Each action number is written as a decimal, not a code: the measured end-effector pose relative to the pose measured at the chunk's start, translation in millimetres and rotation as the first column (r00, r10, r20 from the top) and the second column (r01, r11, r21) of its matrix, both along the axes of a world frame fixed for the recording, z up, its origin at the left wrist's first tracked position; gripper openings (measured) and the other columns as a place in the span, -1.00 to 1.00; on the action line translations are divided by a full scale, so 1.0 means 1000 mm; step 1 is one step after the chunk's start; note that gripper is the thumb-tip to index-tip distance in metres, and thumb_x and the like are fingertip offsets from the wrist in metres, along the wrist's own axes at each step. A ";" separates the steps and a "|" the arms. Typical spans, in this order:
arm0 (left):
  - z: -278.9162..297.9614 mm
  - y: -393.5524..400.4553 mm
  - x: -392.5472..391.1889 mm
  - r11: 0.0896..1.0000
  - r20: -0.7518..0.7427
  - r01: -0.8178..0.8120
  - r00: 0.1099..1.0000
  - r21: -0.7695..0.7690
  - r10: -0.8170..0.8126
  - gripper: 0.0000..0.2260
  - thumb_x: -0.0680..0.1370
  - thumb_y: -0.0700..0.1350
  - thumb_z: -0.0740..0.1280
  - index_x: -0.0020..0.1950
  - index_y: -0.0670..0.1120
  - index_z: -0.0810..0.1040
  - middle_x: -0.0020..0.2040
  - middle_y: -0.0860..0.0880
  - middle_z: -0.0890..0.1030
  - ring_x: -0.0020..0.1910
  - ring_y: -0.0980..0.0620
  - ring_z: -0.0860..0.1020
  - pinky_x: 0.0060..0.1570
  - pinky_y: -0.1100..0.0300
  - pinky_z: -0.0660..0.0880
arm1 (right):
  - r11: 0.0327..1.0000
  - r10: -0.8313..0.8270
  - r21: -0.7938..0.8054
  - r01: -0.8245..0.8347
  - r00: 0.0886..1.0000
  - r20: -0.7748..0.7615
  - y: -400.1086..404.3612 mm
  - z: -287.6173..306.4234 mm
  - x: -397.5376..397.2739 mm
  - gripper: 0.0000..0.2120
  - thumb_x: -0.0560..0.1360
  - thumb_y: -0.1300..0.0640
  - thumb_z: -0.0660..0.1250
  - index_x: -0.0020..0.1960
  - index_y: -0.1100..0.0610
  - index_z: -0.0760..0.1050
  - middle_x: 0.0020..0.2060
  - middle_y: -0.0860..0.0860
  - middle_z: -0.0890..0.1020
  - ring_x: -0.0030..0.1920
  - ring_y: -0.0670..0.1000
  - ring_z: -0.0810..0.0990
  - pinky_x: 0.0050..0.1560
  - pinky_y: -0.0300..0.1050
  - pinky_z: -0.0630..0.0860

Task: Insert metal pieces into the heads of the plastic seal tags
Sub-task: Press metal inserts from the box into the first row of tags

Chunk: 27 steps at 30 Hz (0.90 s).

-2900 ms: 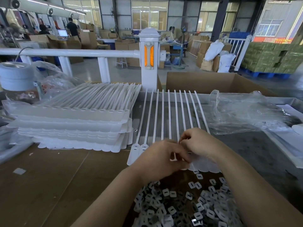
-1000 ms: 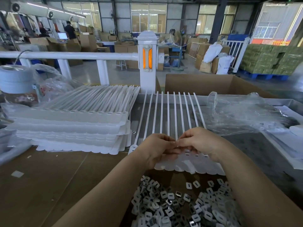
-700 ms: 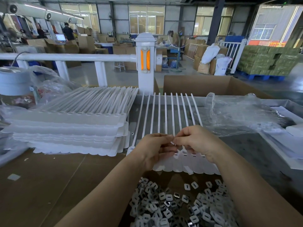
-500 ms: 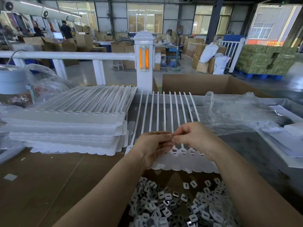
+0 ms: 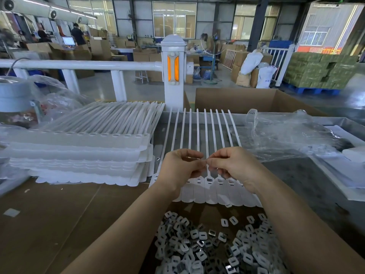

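Observation:
A joined strip of white plastic seal tags (image 5: 209,186) lies in front of me, straps pointing away, heads with slots near me. My left hand (image 5: 177,169) and my right hand (image 5: 235,167) hover just above the straps, fingertips meeting at the middle. Both pinch something small between thumb and forefinger; it looks like a metal piece, mostly hidden by the fingers. A pile of small metal pieces (image 5: 215,246) with white plastic faces lies close to me, below the tag heads.
A tall stack of tag strips (image 5: 79,153) fills the left of the table. Crumpled clear plastic bags (image 5: 286,135) lie at right, an open cardboard box (image 5: 254,99) behind. A white railing post (image 5: 173,74) stands beyond the table.
Both hands have lifted off the tag heads and moved away from me, above the straps, fingertips still together. The heads they covered now show.

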<state>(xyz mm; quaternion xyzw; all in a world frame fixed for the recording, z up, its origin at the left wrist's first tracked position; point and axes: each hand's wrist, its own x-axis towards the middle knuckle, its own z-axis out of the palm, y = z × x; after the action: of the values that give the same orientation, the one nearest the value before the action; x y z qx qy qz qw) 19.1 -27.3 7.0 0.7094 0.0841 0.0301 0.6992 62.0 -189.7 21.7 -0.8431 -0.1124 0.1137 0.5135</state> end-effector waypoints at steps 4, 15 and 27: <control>0.001 -0.001 0.000 1.000 -0.003 0.015 1.000 0.004 -0.015 -0.86 0.48 -0.24 0.48 0.00 -0.10 0.62 -0.11 -0.12 0.71 -0.19 0.03 0.70 -0.25 0.31 0.57 | 0.998 -0.012 0.057 0.016 0.998 -0.060 0.000 0.001 0.001 -0.96 0.54 0.18 0.41 -0.04 0.11 0.64 -0.27 0.02 0.73 -0.39 -0.15 0.56 -0.33 -0.27 0.51; 0.001 0.002 0.002 0.974 0.033 -0.014 0.999 0.225 0.006 -0.87 0.52 -0.22 0.44 -0.02 -0.02 0.58 -0.17 -0.02 0.68 -0.29 0.16 0.64 -0.37 0.39 0.49 | 0.995 -0.064 -0.077 0.063 0.998 -0.005 0.002 0.003 -0.003 -0.97 0.50 0.14 0.44 -0.12 0.06 0.64 -0.44 -0.07 0.63 -0.39 -0.10 0.52 -0.34 -0.21 0.43; -0.003 0.025 0.004 0.898 -0.071 0.052 0.997 0.437 -0.023 -0.79 0.61 -0.26 0.27 0.01 0.05 0.57 0.01 0.03 0.62 0.03 0.07 0.56 -0.17 0.33 0.42 | 0.979 -0.077 -0.199 0.052 0.990 -0.120 0.005 0.001 -0.002 -0.94 0.48 0.31 0.38 -0.09 0.24 0.63 -0.27 0.15 0.70 -0.43 -0.07 0.55 -0.48 -0.27 0.45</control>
<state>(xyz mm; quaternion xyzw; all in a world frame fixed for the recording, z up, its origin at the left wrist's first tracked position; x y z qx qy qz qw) 23.0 -2.5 4.2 0.8505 0.0837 0.0123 0.5191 60.1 -184.6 23.2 -0.8837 -0.0404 0.1608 0.4378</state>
